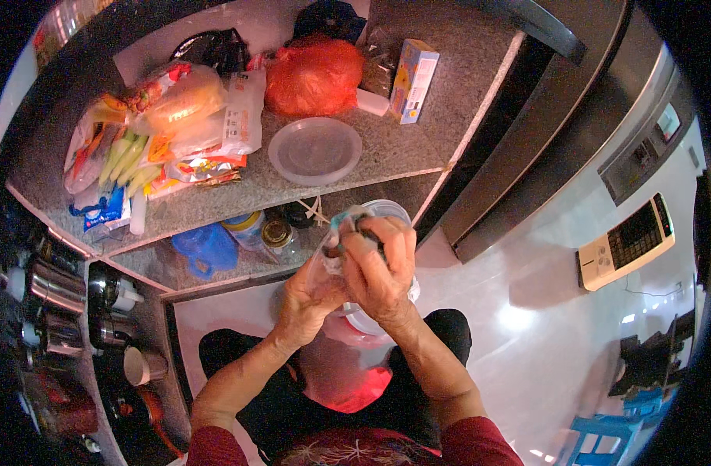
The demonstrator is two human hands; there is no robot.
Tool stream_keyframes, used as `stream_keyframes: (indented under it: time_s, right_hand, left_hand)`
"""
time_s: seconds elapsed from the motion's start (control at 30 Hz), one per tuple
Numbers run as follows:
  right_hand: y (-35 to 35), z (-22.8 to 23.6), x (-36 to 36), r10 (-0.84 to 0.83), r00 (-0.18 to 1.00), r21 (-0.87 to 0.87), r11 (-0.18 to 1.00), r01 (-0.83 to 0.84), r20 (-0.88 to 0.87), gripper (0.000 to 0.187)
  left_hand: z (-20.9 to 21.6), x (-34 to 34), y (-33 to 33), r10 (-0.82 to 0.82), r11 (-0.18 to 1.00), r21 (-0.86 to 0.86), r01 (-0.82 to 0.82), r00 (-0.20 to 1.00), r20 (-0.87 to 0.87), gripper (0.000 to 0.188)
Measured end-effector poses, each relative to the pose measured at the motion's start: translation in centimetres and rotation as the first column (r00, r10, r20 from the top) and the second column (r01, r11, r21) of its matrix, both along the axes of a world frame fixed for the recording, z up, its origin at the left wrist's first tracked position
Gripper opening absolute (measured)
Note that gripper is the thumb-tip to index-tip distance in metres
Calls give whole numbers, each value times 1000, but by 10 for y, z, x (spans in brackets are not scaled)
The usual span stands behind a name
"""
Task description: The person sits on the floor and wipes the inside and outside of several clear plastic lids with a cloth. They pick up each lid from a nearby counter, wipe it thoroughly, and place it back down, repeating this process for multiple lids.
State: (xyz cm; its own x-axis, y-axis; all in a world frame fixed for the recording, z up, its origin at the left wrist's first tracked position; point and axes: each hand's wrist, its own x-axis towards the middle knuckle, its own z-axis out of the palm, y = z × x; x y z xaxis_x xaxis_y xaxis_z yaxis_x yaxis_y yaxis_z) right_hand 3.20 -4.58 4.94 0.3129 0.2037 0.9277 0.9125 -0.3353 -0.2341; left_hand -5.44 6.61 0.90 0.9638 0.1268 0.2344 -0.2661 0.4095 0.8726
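My two hands meet in front of the shelf, above my lap. My left hand (313, 303) is closed round the lower side of a see-through plastic container (318, 268), mostly hidden by my fingers. Curled over its top, my right hand (380, 264) grips a crumpled whitish and teal cloth-like piece (345, 221); its exact kind is hard to make out. Below them, between my knees, stands a reddish translucent tub (348, 373). A pale round rim (363, 320) shows under my right wrist. A round translucent lid (315, 151) lies on the stone shelf (402, 151) ahead.
On the shelf are a red plastic bag (313, 78), a small upright carton (414, 81) and bagged vegetables (126, 159). The lower shelf holds a blue bag (206, 250) and jars (276, 231). Metal pots (56, 287) stand left, a blue stool (604, 435) right.
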Motion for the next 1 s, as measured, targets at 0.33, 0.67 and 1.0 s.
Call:
stream_keyframes:
  time_s: [0.33,0.67,1.0]
  right_hand:
    - [-18,-12,26,-77,966,198,972,129,-249,23]
    - [-14,-4,16,-62,997,91,994,65,-38,26]
    - [-34,-3,33,145,888,204,977,-60,-437,13]
  left_hand:
    - [5,-1,-2,-118,989,-87,121,992,33,61]
    - [-1,0,2,-206,960,-181,214,977,60,61]
    - [8,0,6,-306,940,-162,301,952,0,63]
